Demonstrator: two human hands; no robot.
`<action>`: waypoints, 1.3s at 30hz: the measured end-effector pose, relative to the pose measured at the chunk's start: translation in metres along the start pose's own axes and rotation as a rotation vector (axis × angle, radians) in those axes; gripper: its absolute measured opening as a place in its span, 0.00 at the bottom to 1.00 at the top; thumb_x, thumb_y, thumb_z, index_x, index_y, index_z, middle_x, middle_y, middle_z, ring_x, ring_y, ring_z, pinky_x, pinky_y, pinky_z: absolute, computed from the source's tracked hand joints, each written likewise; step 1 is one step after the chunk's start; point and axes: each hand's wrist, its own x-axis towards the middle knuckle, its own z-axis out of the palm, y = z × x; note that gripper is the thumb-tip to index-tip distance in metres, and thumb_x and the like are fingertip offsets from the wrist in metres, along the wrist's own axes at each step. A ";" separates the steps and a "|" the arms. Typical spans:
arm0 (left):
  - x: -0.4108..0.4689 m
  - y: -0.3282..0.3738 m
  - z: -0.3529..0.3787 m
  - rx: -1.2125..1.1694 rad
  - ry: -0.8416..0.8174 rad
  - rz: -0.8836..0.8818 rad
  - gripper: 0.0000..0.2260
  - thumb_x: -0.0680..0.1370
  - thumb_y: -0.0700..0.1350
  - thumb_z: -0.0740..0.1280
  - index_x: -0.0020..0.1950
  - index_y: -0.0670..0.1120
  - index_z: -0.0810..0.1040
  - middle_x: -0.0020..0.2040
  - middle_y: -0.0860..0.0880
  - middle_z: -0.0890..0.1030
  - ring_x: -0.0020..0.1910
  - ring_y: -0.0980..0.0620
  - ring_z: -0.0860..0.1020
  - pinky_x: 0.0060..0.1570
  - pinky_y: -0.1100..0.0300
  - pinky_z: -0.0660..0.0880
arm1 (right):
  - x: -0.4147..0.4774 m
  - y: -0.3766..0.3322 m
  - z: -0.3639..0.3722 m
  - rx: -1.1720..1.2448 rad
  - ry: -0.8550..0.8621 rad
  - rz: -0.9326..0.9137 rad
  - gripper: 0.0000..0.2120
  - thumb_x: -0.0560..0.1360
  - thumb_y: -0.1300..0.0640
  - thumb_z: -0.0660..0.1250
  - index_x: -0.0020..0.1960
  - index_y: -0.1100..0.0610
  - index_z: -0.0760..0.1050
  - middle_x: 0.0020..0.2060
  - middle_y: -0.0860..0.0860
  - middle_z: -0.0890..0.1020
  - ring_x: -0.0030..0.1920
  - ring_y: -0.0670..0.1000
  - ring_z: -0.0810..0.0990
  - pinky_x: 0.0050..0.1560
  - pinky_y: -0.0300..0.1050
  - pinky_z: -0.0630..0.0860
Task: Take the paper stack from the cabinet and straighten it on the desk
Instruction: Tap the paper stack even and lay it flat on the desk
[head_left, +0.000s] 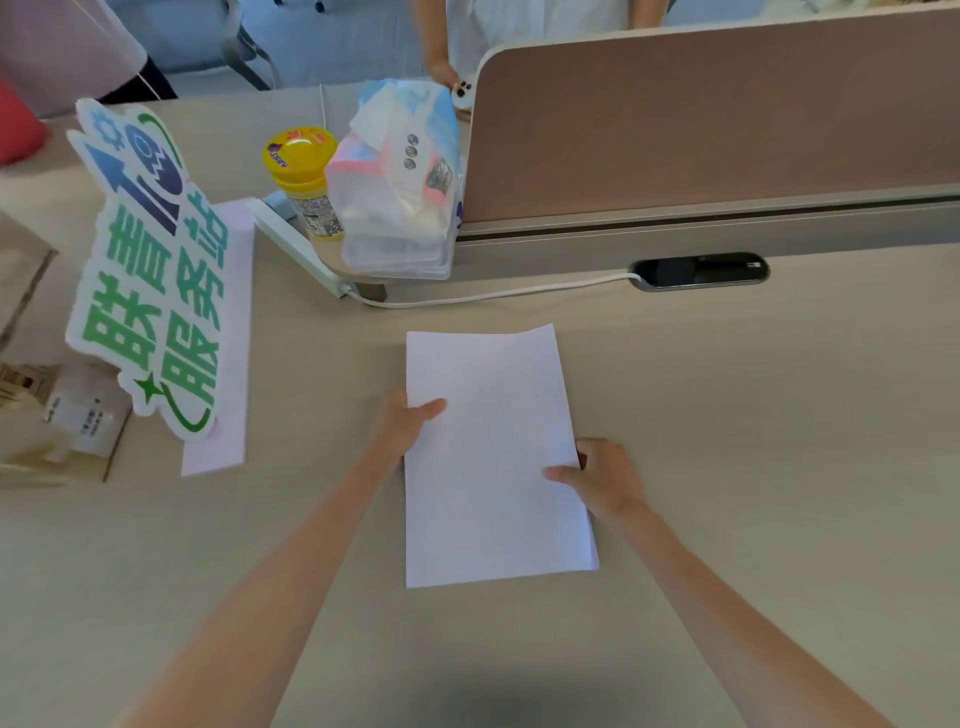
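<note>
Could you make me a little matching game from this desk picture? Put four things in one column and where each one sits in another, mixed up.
Things:
1. paper stack
2. yellow-lidded jar
3. green sign
4. white cable

Places:
A. far left of the desk, standing up
B. held at its sides by both hands
C. running along the desk to the dark socket
D. just left of the tissue pack

Pairs: 1-B, 2-D, 3-A, 4-C

A yellow-lidded jar (306, 176) stands beside a tissue pack (400, 192), near a sign (150, 270).
</note>
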 end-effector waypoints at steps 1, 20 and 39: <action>0.005 -0.002 -0.001 0.026 0.016 0.003 0.11 0.74 0.39 0.71 0.56 0.43 0.81 0.52 0.46 0.82 0.54 0.43 0.82 0.54 0.51 0.78 | 0.001 -0.002 0.001 0.002 0.005 0.001 0.13 0.68 0.52 0.73 0.33 0.57 0.73 0.25 0.47 0.73 0.26 0.45 0.70 0.26 0.39 0.62; -0.003 -0.011 0.008 0.584 0.386 0.169 0.27 0.67 0.51 0.75 0.60 0.41 0.69 0.60 0.43 0.72 0.62 0.42 0.69 0.60 0.48 0.70 | -0.003 -0.020 0.021 -0.296 0.218 0.058 0.25 0.70 0.52 0.73 0.58 0.60 0.63 0.56 0.54 0.76 0.56 0.59 0.79 0.45 0.49 0.72; -0.090 -0.091 0.051 1.222 0.091 0.689 0.25 0.81 0.47 0.48 0.78 0.40 0.56 0.79 0.41 0.56 0.79 0.44 0.54 0.74 0.45 0.59 | -0.023 0.029 0.074 -0.706 0.199 -0.558 0.26 0.82 0.49 0.45 0.78 0.54 0.50 0.79 0.51 0.52 0.79 0.51 0.49 0.76 0.50 0.47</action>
